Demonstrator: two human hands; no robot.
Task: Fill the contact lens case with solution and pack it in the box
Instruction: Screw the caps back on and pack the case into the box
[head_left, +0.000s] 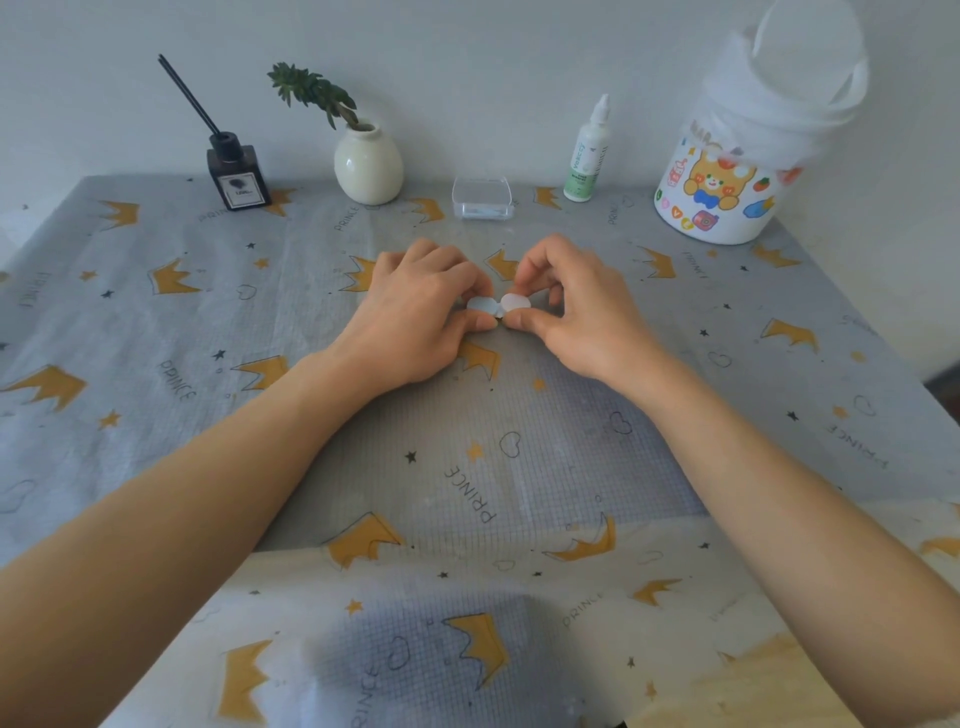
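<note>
Hands, left (415, 306) and right (576, 306), pinch lens case (498, 306); caps on. Next: uncap, fetch solution bottle (587, 150) at one o'clock.

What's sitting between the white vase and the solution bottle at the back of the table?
In the head view, the clear plastic box sits between the white vase and the solution bottle, slightly nearer the bottle and apart from both.

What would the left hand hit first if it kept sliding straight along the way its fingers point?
The left hand points right, so likely the right hand gripping the contact lens case between them.
</note>
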